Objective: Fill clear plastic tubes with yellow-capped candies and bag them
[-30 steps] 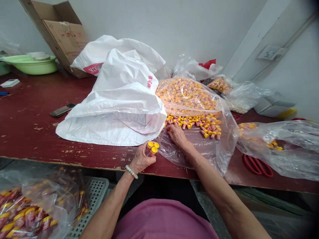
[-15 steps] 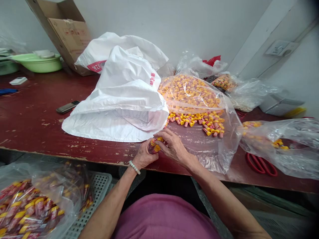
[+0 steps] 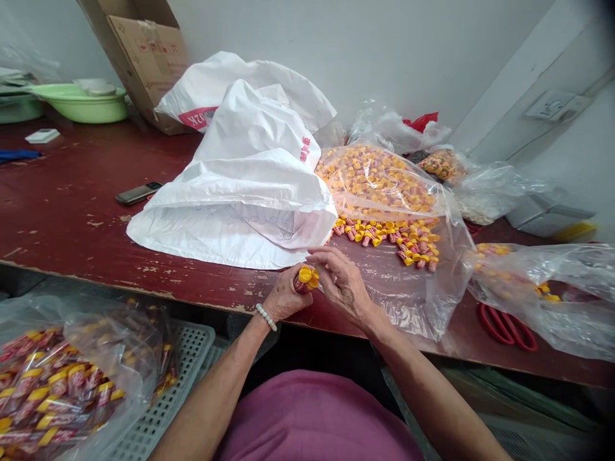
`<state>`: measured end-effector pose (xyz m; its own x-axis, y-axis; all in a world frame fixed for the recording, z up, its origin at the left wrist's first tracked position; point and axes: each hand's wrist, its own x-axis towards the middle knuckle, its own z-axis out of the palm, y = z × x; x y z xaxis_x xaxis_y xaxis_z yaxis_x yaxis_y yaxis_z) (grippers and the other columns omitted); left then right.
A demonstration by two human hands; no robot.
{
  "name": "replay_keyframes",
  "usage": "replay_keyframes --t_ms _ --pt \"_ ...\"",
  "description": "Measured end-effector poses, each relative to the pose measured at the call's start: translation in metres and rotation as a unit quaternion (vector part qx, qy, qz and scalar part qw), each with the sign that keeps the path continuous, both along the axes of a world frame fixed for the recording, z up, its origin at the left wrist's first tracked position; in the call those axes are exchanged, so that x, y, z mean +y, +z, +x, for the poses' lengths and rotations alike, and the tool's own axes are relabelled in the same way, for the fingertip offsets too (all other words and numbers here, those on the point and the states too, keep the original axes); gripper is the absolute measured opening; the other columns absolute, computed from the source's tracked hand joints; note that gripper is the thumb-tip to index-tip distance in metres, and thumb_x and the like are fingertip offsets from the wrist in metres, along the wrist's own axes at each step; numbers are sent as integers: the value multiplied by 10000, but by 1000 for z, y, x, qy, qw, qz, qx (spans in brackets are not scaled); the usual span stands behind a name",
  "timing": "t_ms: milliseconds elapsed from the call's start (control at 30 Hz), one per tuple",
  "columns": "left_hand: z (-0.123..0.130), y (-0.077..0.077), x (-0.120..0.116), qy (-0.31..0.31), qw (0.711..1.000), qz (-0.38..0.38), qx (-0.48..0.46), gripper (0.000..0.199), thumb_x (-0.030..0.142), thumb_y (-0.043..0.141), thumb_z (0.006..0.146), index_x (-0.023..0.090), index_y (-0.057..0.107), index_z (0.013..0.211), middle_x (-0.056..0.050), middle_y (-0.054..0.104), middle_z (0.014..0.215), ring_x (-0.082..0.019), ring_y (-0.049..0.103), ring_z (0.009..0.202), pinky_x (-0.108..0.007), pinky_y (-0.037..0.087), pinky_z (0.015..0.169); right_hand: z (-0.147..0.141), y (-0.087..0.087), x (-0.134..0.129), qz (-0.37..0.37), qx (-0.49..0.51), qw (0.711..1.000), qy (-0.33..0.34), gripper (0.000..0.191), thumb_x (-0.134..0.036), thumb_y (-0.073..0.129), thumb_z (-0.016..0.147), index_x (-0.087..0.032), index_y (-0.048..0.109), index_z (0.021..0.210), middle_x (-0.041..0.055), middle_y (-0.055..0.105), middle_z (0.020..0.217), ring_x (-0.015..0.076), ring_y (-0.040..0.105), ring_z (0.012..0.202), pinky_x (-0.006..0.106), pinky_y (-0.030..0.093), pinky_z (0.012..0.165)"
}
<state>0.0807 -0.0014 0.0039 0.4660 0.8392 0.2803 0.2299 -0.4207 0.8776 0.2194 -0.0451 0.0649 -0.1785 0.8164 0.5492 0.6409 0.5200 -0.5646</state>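
My left hand (image 3: 282,298), with a pale bead bracelet at the wrist, is wrapped round a small bunch of yellow-capped tubes (image 3: 306,280). Their yellow ends face up, and the fingers hide most of their length. Close on the right is my right hand (image 3: 346,289), its fingers apart and slightly bent, with nothing visible in them. Beyond it, a clear plastic bag (image 3: 432,307) lies with its mouth towards me. Many small yellow-ended pieces with red patterned bodies (image 3: 418,246) spill from it onto the plastic.
A large white sack (image 3: 240,192) lies on the red table (image 3: 62,205), with a phone (image 3: 138,193) beside it. Red-handled scissors (image 3: 507,328) are at the right. Below left, a bag of yellow-capped tubes (image 3: 57,390) rests by a grey crate (image 3: 185,349).
My right hand has drawn slightly away from the caps and its fingers have loosened. My left hand still grips the tubes, now turned more upright. The whole view has shifted a little.
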Motion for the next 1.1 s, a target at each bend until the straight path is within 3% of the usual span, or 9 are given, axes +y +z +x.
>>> replay_keyframes --t_ms 233,333,433,533,600,700,967,1033,1100 --pt "2 6 3 28 997 -58 -33 230 81 615 512 147 543 720 11 576 721 -117 494 639 -246 438 596 -11 -11 -1 -6 -235 972 11 439 -60 483 733 -221 572 1132 81 568 1183 270 456 1017 447 395 843" --pt "1 8 3 31 991 -116 -61 228 125 647 513 143 535 710 35 535 663 -89 454 573 -218 415 519 -7 -9 1 -8 -192 981 8 486 -57 454 738 -224 528 1189 95 506 1247 258 459 1070 440 408 872" --pt "-5 9 -2 10 964 -235 -122 209 137 612 540 142 550 739 47 520 634 -74 439 517 -198 392 454 1 -6 -2 -4 -103 994 27 605 -113 450 785 -220 319 1365 123 370 1371 236 391 1224 433 381 969" --pt "-9 12 -12 -7 939 -297 -174 181 108 587 529 132 560 706 34 538 631 -81 464 521 -200 392 454 0 -6 -8 -5 -144 988 51 843 -310 631 745 -194 159 1433 157 285 1439 289 304 1299 489 319 1021" --pt "-10 16 -19 -11 931 -307 -199 195 78 582 508 132 562 695 23 555 647 -93 487 555 -207 397 481 -8 -9 -11 -1 -192 979 66 992 -396 743 635 -186 184 1426 168 308 1433 326 327 1277 520 313 1009" --pt "-9 21 -29 -12 919 -306 -246 275 33 552 487 148 574 736 18 577 703 -110 509 628 -217 408 530 -24 -17 -13 10 -201 977 76 1031 -363 804 556 -149 241 1393 188 424 1343 326 415 1203 490 367 963" --pt "-11 20 -41 26 904 -325 -276 210 16 534 439 145 563 603 23 541 607 -117 472 611 -232 383 536 -40 -23 -14 10 -119 990 78 672 -174 730 558 -179 462 1174 117 590 1080 257 547 987 396 443 856" --pt "-14 24 -41 26 900 -327 -286 217 9 547 442 139 561 615 26 534 609 -112 469 606 -226 377 532 -38 -18 -14 1 -113 989 100 719 -207 752 564 -184 439 1211 129 561 1149 268 519 1063 414 419 904" --pt "-18 31 -41 5 891 -340 -300 218 10 568 468 133 561 648 27 531 626 -101 467 590 -221 375 530 -33 -13 -13 -24 -90 989 114 905 -275 792 552 -185 324 1322 164 413 1339 294 398 1234 447 349 1001"
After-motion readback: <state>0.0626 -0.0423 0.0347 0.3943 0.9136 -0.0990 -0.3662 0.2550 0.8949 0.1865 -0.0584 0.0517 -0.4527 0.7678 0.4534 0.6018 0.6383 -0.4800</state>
